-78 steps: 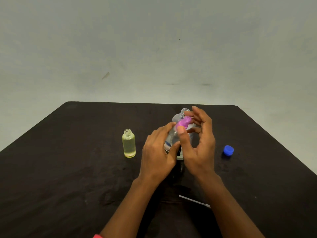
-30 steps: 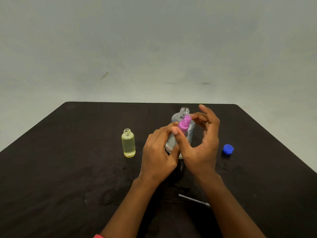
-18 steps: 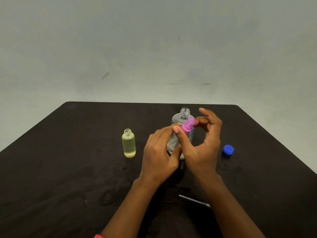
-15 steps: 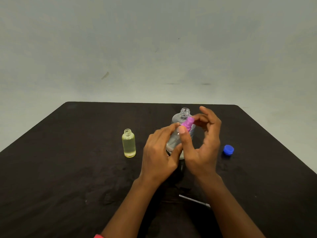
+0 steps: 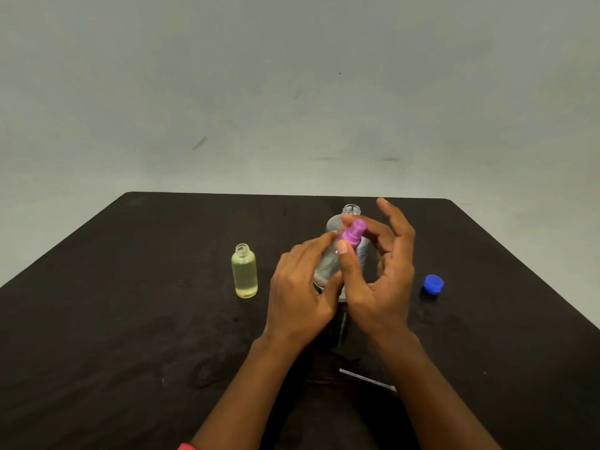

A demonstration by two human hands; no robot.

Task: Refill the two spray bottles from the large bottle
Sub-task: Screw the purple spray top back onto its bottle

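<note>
Since earlier, right hand (image 5: 380,280) fingers spread, pinching pink sprayer (image 5: 352,233); left hand (image 5: 302,287) grips small bottle (image 5: 328,267).

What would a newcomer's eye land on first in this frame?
The pink spray cap at the table's centre, pinched by the right hand while the left hand grips the small clear bottle under it. Next, the open yellow bottle standing to the left and the blue cap lying to the right.
</note>
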